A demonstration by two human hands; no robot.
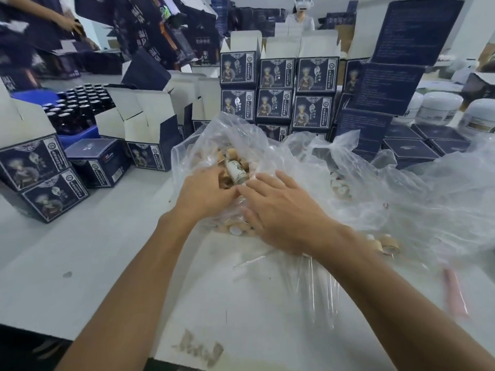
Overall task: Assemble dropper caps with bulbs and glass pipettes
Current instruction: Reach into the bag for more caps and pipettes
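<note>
Starting at the left, dark printed cartons (40, 178) are stacked on the white bench (80, 258), and behind them dark bottles (77, 108) are packed in a blue tray beside open white-flapped boxes (144, 124). In the middle, a clear plastic bag (241, 145) full of tan dropper caps (227, 153) is reached into by both hands. The left hand (206, 191) is sunk among the caps with its fingers curled; what they grip cannot be told, because they are hidden. A patterned cylindrical piece (237, 171) is seen just above the meeting hands, touching or close to both. The right hand (281, 207) is laid flat on the bag with fingers spread and relaxed, nothing being grasped. A few loose caps (387, 246) lie on the bench to the right, under more crumpled plastic. Farther right, a pink strip (454, 293) is blurred, and white jars (439, 105) are lined up at the back.
</note>
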